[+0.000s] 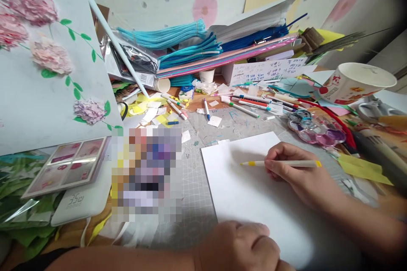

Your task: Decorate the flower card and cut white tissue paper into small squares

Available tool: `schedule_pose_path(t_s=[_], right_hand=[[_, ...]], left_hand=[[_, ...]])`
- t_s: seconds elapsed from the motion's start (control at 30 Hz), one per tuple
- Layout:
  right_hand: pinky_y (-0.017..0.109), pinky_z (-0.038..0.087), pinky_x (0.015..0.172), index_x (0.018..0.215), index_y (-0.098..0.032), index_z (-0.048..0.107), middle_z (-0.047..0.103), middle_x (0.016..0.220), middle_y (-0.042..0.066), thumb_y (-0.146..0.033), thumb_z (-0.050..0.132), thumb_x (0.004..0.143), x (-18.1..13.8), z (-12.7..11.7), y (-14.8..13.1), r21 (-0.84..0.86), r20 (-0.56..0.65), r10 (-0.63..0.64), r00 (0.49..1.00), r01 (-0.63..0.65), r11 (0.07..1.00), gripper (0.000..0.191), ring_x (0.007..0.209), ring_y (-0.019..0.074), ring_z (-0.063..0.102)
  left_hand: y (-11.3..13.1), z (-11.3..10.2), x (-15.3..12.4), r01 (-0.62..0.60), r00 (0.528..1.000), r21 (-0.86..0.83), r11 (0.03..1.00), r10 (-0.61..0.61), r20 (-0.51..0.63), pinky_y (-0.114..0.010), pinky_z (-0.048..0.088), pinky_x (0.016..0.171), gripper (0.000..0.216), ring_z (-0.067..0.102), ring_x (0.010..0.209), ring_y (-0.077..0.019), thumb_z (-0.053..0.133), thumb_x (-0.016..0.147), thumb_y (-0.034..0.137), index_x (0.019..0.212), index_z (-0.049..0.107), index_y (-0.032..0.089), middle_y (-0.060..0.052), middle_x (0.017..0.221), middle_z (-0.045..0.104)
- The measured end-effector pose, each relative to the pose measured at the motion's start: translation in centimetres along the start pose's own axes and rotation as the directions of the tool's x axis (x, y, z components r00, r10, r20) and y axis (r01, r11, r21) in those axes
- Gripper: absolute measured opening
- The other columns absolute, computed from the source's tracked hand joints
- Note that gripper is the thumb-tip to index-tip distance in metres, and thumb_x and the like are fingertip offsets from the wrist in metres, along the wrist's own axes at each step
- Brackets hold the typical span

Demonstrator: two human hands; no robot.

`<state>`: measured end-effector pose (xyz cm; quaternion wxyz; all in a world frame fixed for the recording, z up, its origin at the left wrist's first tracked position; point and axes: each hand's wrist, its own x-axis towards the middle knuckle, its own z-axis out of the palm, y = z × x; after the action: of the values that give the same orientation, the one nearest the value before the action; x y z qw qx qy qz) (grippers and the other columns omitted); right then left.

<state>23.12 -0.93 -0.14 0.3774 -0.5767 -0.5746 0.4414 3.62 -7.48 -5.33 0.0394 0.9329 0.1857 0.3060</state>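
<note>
Over a white sheet of paper (237, 169), my right hand (286, 167) grips a white marker pen with a yellow tip and yellow end (295, 163). The pen lies nearly level, its tip pointing left above the upper part of the sheet. No clear mark shows on the paper. My left hand (241, 245) is curled into a loose fist at the sheet's lower left edge, with nothing visible in it. Beneath the sheet is a grey cutting mat (193, 186) with grid lines.
A picture with pink paper flowers (63, 93) leans at the left. Several markers (244, 109) and paper scraps lie behind the sheet. Blue pipe cleaners (165, 36) are stacked at the back. A paint palette (314, 129) and a paper cup (352, 82) stand right. One patch is pixelated.
</note>
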Motion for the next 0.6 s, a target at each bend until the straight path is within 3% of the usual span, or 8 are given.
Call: schedule_pose_path(t_s=[0.1, 0.2, 0.33, 0.47, 0.6], right_hand=[[0.022, 0.04, 0.047, 0.07, -0.022, 0.06, 0.058, 0.06, 0.0, -0.041, 0.068, 0.074, 0.2, 0.8, -0.4, -0.012, -0.024, -0.053, 0.998, 0.053, 0.999, 0.021, 0.052, 0.0122, 0.05], [0.022, 0.039, 0.043, 0.07, -0.022, 0.061, 0.058, 0.058, -0.001, -0.043, 0.069, 0.073, 0.2, 1.2, -0.6, -0.031, -0.013, -0.101, 0.995, 0.1, 0.994, 0.023, 0.048, 0.0113, 0.048], [0.023, 0.045, 0.047, 0.074, -0.024, 0.068, 0.067, 0.07, 0.004, -0.049, 0.071, 0.071, -0.1, 0.6, 0.0, -0.095, 0.03, -0.115, 0.993, 0.118, 0.988, 0.026, 0.056, 0.0157, 0.058], [0.023, 0.047, 0.047, 0.075, -0.026, 0.069, 0.068, 0.068, 0.004, -0.051, 0.07, 0.074, -1.4, -0.5, 0.4, -0.102, 0.056, -0.089, 0.994, 0.094, 0.99, 0.024, 0.056, 0.0176, 0.062], [0.024, 0.048, 0.048, 0.072, -0.025, 0.068, 0.065, 0.065, 0.003, -0.048, 0.07, 0.075, -2.9, -0.9, -0.1, -0.122, 0.089, -0.092, 0.992, 0.102, 0.987, 0.023, 0.056, 0.017, 0.059]], left_hand=[[0.0, -0.3, 0.1, -0.039, 0.998, 0.021, 0.999, 0.038, 0.04, -0.016, 0.053, 0.057, 0.021, 0.065, 0.065, -0.0119, 0.056, 0.085, 0.018, 0.066, 0.049, 0.021, 0.001, 0.063, 0.062], [0.1, -0.7, 0.5, -0.086, 0.989, 0.041, 0.996, 0.08, 0.122, -0.016, 0.049, 0.048, 0.026, 0.059, 0.053, -0.0103, 0.056, 0.084, 0.017, 0.06, 0.046, 0.021, 0.002, 0.057, 0.058], [0.2, -0.9, 0.9, -0.162, 0.971, 0.081, 0.983, 0.144, 0.193, -0.02, 0.044, 0.038, 0.026, 0.052, 0.045, -0.0107, 0.062, 0.077, 0.017, 0.058, 0.045, 0.021, 0.003, 0.053, 0.052], [0.5, -1.3, 1.0, -0.138, 0.984, 0.106, 0.985, 0.124, 0.13, -0.021, 0.053, 0.05, 0.026, 0.064, 0.062, -0.0159, 0.064, 0.08, 0.026, 0.06, 0.047, 0.021, 0.0, 0.059, 0.056], [0.6, -2.1, 1.5, -0.14, 0.989, 0.105, 0.985, 0.144, -0.027, -0.025, 0.054, 0.046, 0.024, 0.067, 0.061, -0.0195, 0.057, 0.084, 0.028, 0.063, 0.048, 0.021, -0.001, 0.06, 0.06]])
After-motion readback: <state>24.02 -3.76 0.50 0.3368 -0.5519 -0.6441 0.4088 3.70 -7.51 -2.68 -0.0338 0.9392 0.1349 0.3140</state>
